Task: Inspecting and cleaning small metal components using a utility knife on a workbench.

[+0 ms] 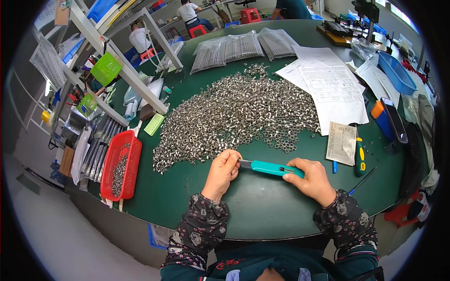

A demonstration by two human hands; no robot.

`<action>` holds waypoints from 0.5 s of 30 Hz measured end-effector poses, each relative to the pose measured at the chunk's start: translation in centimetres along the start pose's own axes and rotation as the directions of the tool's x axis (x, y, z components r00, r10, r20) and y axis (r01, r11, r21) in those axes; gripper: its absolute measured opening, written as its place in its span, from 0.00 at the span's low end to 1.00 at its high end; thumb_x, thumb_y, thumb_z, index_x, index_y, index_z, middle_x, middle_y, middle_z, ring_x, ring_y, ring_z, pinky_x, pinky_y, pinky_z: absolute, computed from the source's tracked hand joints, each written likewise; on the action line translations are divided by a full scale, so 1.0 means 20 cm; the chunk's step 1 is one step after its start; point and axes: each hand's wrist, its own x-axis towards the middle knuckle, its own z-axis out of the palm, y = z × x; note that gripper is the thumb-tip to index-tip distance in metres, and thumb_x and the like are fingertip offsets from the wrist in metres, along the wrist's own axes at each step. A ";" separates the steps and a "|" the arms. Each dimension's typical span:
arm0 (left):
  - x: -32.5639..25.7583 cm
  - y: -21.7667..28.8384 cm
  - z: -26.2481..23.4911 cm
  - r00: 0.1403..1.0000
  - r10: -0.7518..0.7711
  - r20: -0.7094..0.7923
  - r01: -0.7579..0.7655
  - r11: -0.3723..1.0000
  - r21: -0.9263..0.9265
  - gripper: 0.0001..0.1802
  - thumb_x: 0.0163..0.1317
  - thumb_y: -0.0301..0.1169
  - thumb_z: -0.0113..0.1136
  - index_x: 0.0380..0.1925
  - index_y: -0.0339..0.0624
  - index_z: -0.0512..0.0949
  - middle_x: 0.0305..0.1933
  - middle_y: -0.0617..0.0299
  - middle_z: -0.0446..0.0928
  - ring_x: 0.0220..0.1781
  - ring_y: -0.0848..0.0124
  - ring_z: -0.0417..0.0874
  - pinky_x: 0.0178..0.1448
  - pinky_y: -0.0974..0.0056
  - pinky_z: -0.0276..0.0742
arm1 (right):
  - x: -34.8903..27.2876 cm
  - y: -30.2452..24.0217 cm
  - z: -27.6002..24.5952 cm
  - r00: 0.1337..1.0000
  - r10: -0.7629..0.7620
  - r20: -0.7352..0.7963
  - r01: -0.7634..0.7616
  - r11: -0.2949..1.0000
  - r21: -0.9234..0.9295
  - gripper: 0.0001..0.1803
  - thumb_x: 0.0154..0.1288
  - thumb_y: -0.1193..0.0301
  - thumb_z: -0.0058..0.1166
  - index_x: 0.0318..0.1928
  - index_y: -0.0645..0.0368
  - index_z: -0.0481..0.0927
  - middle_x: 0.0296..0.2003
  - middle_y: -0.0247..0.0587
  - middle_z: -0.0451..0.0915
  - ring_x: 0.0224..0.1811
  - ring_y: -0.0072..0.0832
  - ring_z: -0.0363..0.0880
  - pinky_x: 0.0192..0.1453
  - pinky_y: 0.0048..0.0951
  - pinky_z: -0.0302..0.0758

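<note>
The right hand [311, 180], right of centre in the lower half of the frame, is wrapped around the handle of a teal utility knife [269, 168], its thumb lying along the lower edge. The knife is held above the table [262, 206], its metal blade [245, 164] pointing left. The left hand [220, 172], near the middle of the frame, is closed with thumb and forefinger pressed together at the blade's tip; whether they pinch something small I cannot tell.

Just beyond the hands, a broad heap of small metal rings [239, 112] spreads across the centre. At the lower left, a red basket [134, 164] contains more small metal parts. In the upper middle lie clear bags of grey rods [227, 50]. Printed sheets [330, 89] lie at the upper right of the heap, with a worn card [341, 143] below them and a yellow-and-green handle [360, 157] beside it. A dark phone [394, 121] leans at the right. At the top, 1 person in white [188, 13] sits on a red stool [198, 31].
</note>
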 end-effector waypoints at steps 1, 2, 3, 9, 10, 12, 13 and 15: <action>0.00 0.00 0.00 1.000 0.000 0.007 0.000 1.000 0.003 0.09 0.63 0.34 0.45 0.30 0.40 0.70 0.19 0.71 0.61 0.14 0.87 0.54 0.15 0.80 0.47 | 0.00 0.00 0.00 1.000 -0.005 -0.001 0.005 1.000 0.001 0.15 0.47 0.63 0.58 0.31 0.61 0.76 0.25 0.46 0.76 0.27 0.40 0.75 0.30 0.33 0.69; 0.00 0.00 0.00 1.000 -0.001 0.007 0.001 1.000 0.003 0.09 0.63 0.34 0.45 0.30 0.40 0.70 0.19 0.71 0.61 0.14 0.87 0.54 0.15 0.80 0.47 | 0.00 0.00 0.00 1.000 -0.004 -0.001 0.004 1.000 0.001 0.15 0.47 0.63 0.58 0.31 0.61 0.76 0.25 0.46 0.76 0.27 0.40 0.75 0.30 0.33 0.69; 0.00 0.00 0.00 1.000 -0.002 0.008 0.002 1.000 0.008 0.10 0.64 0.34 0.45 0.30 0.40 0.70 0.19 0.72 0.61 0.14 0.87 0.53 0.15 0.80 0.47 | 0.00 0.00 0.00 1.000 -0.007 -0.001 0.007 1.000 -0.001 0.15 0.47 0.63 0.58 0.32 0.61 0.76 0.25 0.46 0.76 0.27 0.40 0.75 0.30 0.33 0.69; 0.00 0.00 0.00 1.000 -0.010 0.013 0.010 1.000 0.028 0.11 0.64 0.36 0.45 0.28 0.40 0.69 0.18 0.72 0.60 0.14 0.86 0.53 0.15 0.80 0.48 | 0.00 0.00 0.00 1.000 -0.016 -0.001 0.016 1.000 -0.004 0.15 0.47 0.63 0.58 0.32 0.62 0.76 0.25 0.46 0.76 0.27 0.41 0.75 0.30 0.33 0.69; 0.00 0.00 0.00 1.000 -0.015 0.016 0.014 0.999 0.033 0.11 0.64 0.36 0.44 0.28 0.41 0.69 0.18 0.72 0.60 0.14 0.86 0.53 0.15 0.80 0.48 | 0.00 0.00 0.00 1.000 -0.028 -0.007 0.028 1.000 -0.005 0.15 0.47 0.63 0.58 0.32 0.62 0.76 0.25 0.46 0.76 0.27 0.41 0.75 0.30 0.33 0.69; 0.00 0.00 -0.01 1.000 -0.017 0.016 0.016 0.999 0.037 0.12 0.64 0.36 0.44 0.28 0.41 0.69 0.17 0.71 0.60 0.14 0.86 0.53 0.15 0.80 0.48 | 0.00 0.00 0.00 1.000 -0.029 -0.007 0.029 1.000 -0.004 0.15 0.47 0.63 0.58 0.32 0.61 0.76 0.25 0.46 0.76 0.27 0.40 0.75 0.29 0.33 0.69; 0.00 0.00 -0.01 1.000 -0.019 0.017 0.018 0.999 0.041 0.12 0.64 0.36 0.44 0.28 0.41 0.69 0.17 0.71 0.60 0.13 0.86 0.53 0.15 0.80 0.48 | 0.00 0.00 0.00 0.999 -0.031 -0.008 0.031 1.000 -0.004 0.15 0.47 0.63 0.58 0.32 0.61 0.76 0.25 0.46 0.76 0.27 0.40 0.75 0.29 0.33 0.69; 0.00 0.00 -0.01 1.000 -0.023 0.011 0.023 0.999 0.045 0.12 0.64 0.36 0.44 0.27 0.41 0.69 0.17 0.71 0.61 0.13 0.86 0.53 0.15 0.79 0.48 | 0.00 -0.01 -0.01 1.000 -0.026 -0.003 0.026 1.000 -0.003 0.15 0.47 0.63 0.58 0.32 0.61 0.76 0.25 0.46 0.76 0.27 0.40 0.75 0.29 0.33 0.69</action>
